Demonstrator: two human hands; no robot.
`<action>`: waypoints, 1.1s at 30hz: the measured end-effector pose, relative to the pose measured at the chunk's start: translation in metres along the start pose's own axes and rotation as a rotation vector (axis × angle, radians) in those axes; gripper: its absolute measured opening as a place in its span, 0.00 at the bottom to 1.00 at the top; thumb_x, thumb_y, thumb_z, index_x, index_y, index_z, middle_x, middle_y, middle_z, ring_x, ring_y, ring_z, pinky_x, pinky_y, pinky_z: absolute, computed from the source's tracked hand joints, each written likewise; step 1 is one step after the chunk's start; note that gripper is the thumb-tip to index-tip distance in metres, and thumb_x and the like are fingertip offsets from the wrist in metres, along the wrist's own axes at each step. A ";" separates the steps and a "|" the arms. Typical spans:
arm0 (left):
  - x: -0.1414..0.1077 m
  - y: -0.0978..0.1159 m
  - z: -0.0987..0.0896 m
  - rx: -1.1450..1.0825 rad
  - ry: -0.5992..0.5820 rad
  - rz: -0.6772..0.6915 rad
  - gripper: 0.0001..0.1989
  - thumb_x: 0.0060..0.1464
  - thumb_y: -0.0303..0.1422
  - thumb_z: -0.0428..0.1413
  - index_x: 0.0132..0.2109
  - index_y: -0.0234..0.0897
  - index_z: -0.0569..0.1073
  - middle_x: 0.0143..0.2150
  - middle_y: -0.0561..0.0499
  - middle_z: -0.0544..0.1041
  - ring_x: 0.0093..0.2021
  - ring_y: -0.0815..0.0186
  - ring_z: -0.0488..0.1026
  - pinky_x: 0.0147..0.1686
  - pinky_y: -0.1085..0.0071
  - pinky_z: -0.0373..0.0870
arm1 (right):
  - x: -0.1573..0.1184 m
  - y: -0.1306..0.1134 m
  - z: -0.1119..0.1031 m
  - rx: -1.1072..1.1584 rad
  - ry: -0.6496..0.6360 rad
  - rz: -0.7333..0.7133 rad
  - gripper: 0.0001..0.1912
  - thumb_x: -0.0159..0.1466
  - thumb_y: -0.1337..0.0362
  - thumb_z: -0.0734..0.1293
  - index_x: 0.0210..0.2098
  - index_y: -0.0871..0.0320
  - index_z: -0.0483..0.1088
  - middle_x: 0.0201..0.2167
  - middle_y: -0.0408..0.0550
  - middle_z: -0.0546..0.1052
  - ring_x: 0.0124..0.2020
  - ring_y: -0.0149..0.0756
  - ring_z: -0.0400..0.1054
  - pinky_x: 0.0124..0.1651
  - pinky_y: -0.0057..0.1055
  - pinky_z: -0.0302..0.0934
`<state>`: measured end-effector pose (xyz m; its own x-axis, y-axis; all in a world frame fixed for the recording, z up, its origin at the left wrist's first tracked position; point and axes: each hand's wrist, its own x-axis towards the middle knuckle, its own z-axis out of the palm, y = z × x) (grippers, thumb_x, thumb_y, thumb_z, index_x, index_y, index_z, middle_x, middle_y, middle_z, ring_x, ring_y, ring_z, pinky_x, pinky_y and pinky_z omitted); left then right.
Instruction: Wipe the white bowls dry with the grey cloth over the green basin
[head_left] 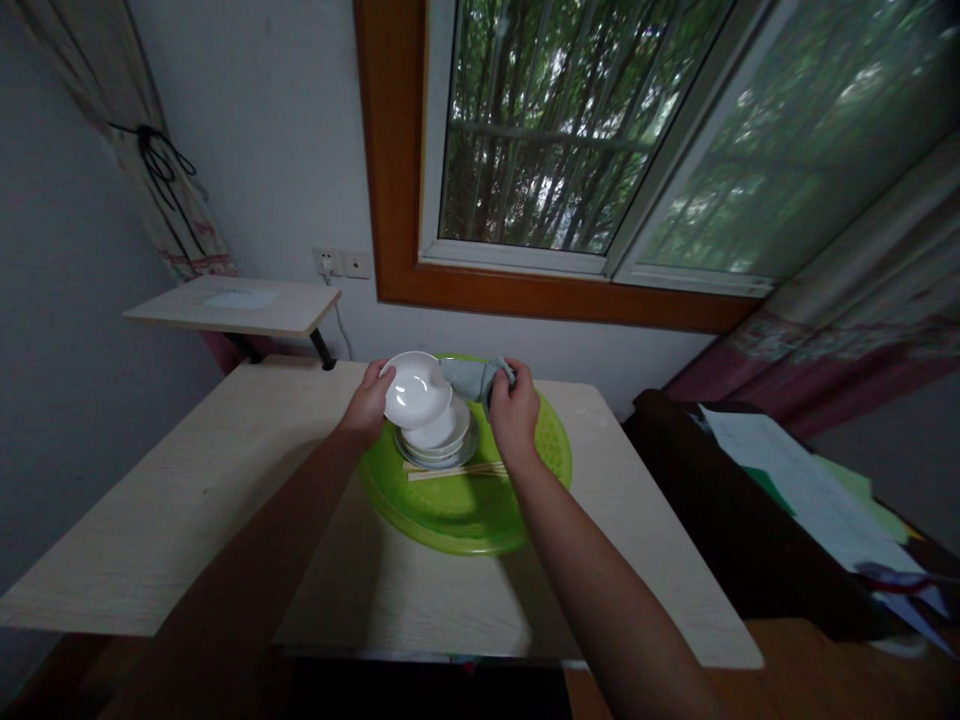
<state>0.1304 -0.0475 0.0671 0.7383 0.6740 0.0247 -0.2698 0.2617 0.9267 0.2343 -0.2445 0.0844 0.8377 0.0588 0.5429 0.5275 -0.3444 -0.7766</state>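
My left hand (367,403) is closed on the rim of a white bowl (417,390), which is tilted so its inside faces me. In my right hand (514,405) is a bunched grey-green cloth (466,379), part of it stretching left to the bowl's edge. Below the bowl stands a stack of white dishes (444,437) on a round green tray (457,525). Several light wooden chopsticks (442,472) lie on the tray in front of the stack, their right ends partly hidden by my right wrist.
The tray rests on a pale wooden table (420,610). At the back left a small raised shelf (232,305) carries a paper sheet. A dark piece of furniture (705,510) with papers (802,490) stands at the right. Behind are a window (570,130) and a wall socket (341,263).
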 end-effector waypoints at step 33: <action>-0.015 0.003 0.001 0.223 -0.317 0.112 0.26 0.60 0.49 0.57 0.59 0.40 0.68 0.54 0.45 0.77 0.47 0.60 0.75 0.44 0.67 0.73 | -0.017 -0.005 0.019 -0.056 -0.520 0.041 0.19 0.62 0.68 0.66 0.52 0.59 0.76 0.44 0.51 0.83 0.43 0.42 0.76 0.48 0.33 0.67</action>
<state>0.1188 -0.0570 0.0701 0.8757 0.4338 0.2120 -0.2440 0.0188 0.9696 0.2201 -0.2266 0.0727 0.8247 0.4964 0.2711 0.4963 -0.4052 -0.7678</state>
